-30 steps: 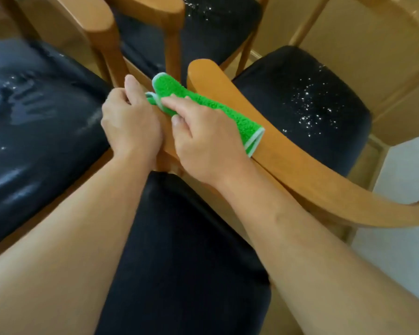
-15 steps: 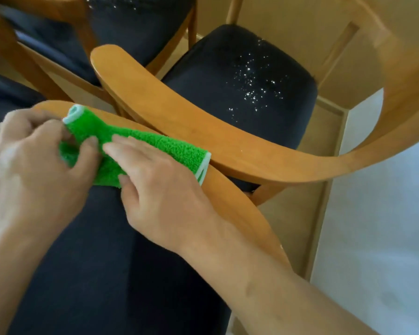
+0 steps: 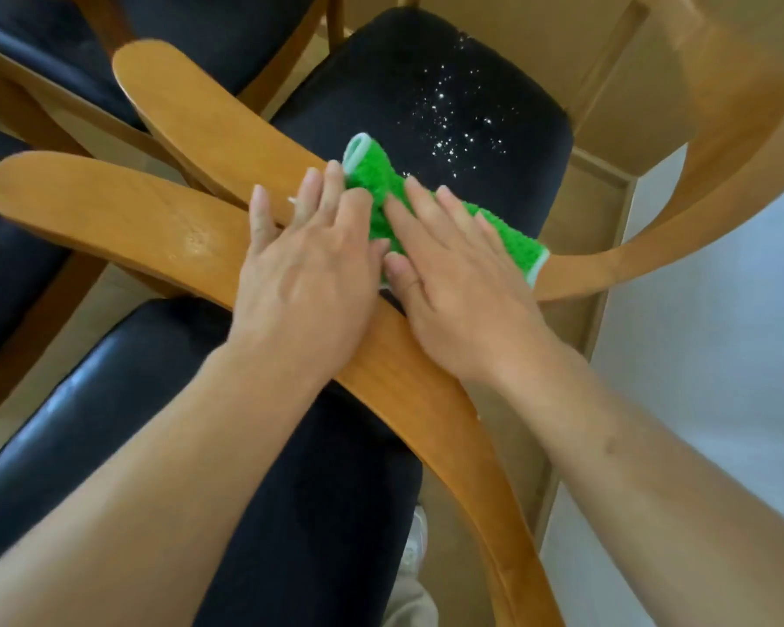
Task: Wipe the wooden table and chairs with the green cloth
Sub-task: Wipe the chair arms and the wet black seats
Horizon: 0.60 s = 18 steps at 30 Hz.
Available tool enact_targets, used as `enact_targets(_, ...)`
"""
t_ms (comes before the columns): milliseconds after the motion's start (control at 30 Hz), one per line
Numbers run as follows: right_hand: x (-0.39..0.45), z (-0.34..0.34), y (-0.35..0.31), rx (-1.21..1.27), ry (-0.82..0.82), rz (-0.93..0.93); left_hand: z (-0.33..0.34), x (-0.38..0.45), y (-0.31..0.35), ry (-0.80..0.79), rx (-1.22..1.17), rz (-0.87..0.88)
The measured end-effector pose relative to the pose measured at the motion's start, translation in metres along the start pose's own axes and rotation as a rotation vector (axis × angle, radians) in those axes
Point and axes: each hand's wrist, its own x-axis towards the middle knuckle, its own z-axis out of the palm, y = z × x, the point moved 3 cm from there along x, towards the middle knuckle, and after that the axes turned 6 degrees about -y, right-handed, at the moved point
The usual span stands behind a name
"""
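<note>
both hands flat, palms down, side by side over the crossing wooden chair backs. my left hand [image 3: 306, 269] lies with fingers spread and extended across the far chair back [image 3: 209, 124], fingertips at the left edge of the green cloth [image 3: 381, 201]; it grips nothing, only touches. my right hand [image 3: 453, 282] presses flat on the cloth, fingers straight, not curled round it. the cloth sits on the far chair back's rail, just right of centre, bunched between the hands, its pale-edged ends showing far of the left fingertips and right of the right hand. near chair back [image 3: 109, 219] runs under both wrists, from left toward near right. dark seat [image 3: 494, 83] beyond the cloth carries white specks. another dark seat [image 3: 155, 377] lies under my forearms.
</note>
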Motion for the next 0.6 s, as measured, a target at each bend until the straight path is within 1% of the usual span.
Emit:
enact_targets(33, -0.003, -0.006, 0.017, -0.028, -0.014, 0.030, -0.002, -0.004, 0.017, -0.003, 0.000, 0.052)
enact_targets(67, -0.005, -0.012, 0.031, -0.048, -0.030, 0.052, -0.007, -0.007, 0.032, -0.047, -0.018, 0.103)
enact_targets(133, -0.007, -0.017, 0.047, -0.061, -0.043, 0.052, -0.013, -0.012, 0.055, -0.135, 0.018, 0.138)
enact_targets(200, -0.008, -0.016, 0.046, -0.027, -0.024, 0.054, -0.018, -0.015, 0.055, -0.211, 0.038, 0.136)
enact_targets(300, -0.011, -0.007, 0.030, 0.053, 0.015, 0.077, -0.023, -0.028, 0.039, -0.255, 0.027, 0.111)
enact_targets(400, -0.020, 0.002, 0.017, 0.078, 0.058, 0.028, -0.029, -0.047, 0.032, -0.294, 0.038, 0.075)
enact_targets(533, -0.022, 0.004, 0.025, 0.052, 0.119, 0.027, -0.032, -0.041, 0.040, -0.328, 0.039, 0.035)
enact_targets(600, -0.023, 0.000, 0.042, 0.058, 0.155, 0.093, -0.029, -0.030, 0.055, -0.358, 0.027, 0.053)
